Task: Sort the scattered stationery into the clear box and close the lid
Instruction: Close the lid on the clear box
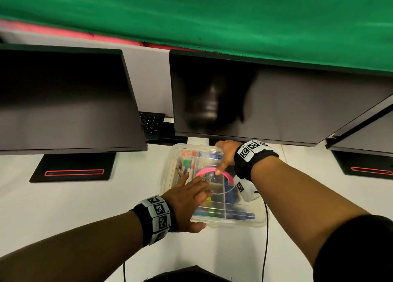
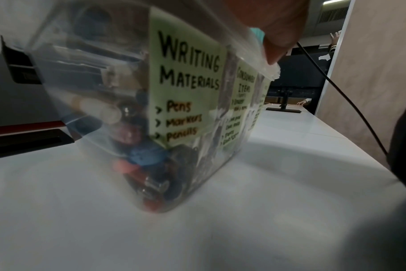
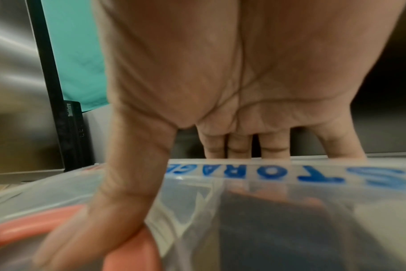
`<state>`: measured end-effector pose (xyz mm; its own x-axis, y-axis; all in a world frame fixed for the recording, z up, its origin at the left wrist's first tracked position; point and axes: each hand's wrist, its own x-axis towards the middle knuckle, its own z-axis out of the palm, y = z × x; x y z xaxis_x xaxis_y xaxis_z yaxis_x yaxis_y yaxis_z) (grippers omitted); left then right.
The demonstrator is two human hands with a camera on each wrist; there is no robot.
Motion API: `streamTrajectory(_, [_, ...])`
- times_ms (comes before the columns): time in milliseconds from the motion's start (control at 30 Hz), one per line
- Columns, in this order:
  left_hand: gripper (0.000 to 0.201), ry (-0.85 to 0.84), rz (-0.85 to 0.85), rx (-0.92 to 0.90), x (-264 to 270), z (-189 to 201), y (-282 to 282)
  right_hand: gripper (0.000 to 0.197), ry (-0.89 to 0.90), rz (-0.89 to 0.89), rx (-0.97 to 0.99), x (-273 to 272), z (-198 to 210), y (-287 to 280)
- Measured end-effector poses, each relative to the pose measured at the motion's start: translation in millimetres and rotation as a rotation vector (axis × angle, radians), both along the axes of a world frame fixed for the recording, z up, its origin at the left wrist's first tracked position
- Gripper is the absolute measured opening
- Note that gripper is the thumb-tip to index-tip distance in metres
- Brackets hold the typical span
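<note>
The clear box (image 1: 240, 222) stands on the white desk with its lid (image 1: 191, 153) lying on top. Pens, markers and a pink curved piece (image 1: 205, 171) show through the plastic. My left hand (image 1: 187, 198) lies flat on the lid with straight fingers, its thumb (image 2: 273, 49) at the near rim. My right hand (image 1: 225, 156) grips the far edge: the fingers (image 3: 273, 146) hook down behind it and the thumb (image 3: 118, 201) presses on the lid (image 3: 290, 220). A green label (image 2: 188, 82) reading "Writing Materials" is stuck on the box wall (image 2: 93, 82).
Dark monitors stand at the left (image 1: 63, 98), just behind the box (image 1: 276, 102) and at the right edge (image 1: 372, 137). The left monitor's black base (image 1: 72, 169) sits left of the box. A black cable (image 1: 265, 239) runs down from my right wrist. White desk (image 1: 63, 207) lies to the left.
</note>
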<state>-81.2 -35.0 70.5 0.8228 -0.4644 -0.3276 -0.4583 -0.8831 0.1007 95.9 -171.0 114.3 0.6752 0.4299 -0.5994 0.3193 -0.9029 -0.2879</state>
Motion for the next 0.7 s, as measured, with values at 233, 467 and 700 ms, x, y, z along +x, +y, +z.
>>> streamTrajectory(233, [0.084, -0.010, 0.005, 0.002, -0.5, -4.0, -5.2, 0.062, 0.098, -0.004, 0.001, 9.0, -0.7, 3.1])
streamTrajectory(467, [0.084, -0.048, 0.002, -0.064, -2.0, -5.0, -2.3, 0.049, 0.091, 0.010, 0.072, 4.2, -4.3, -2.6])
streamTrajectory(700, [0.084, -0.057, 0.009, -0.047, -2.0, -7.3, -1.5, 0.115, -0.134, -0.016, 0.060, -11.3, -7.1, -11.5])
